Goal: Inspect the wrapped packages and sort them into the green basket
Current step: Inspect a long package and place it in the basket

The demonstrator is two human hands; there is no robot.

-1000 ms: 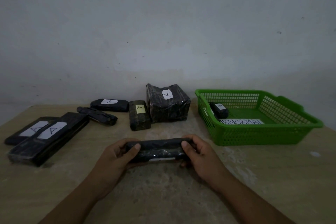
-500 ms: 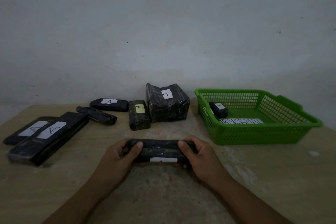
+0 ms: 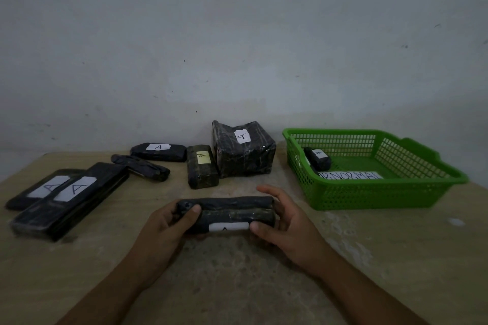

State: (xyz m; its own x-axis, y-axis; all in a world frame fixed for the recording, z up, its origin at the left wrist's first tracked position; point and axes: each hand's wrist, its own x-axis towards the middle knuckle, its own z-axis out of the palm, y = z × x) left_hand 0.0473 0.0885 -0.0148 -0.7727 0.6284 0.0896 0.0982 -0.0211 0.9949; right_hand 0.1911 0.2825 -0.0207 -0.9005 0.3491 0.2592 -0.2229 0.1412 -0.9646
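A long black wrapped package (image 3: 227, 212) with a white label on its near face is held level just above the table. My left hand (image 3: 169, 227) grips its left end, thumb on top. My right hand (image 3: 285, 221) holds its right end with the thumb by the label and the fingers spread behind. The green basket (image 3: 383, 192) stands at the right; a small black package (image 3: 317, 158) and a paper reading ABNORMAL (image 3: 348, 174) lie inside it.
Other black packages marked A lie on the wooden table (image 3: 369, 258): two flat ones (image 3: 68, 198) at the left, a slim one (image 3: 140, 167), another (image 3: 158, 152), a small block (image 3: 202, 166) and a big cube (image 3: 243, 150). A grey wall rises behind.
The package has been rolled in my hands, so its white label has turned further up into view. My right hand's fingers have loosened and spread behind its end.
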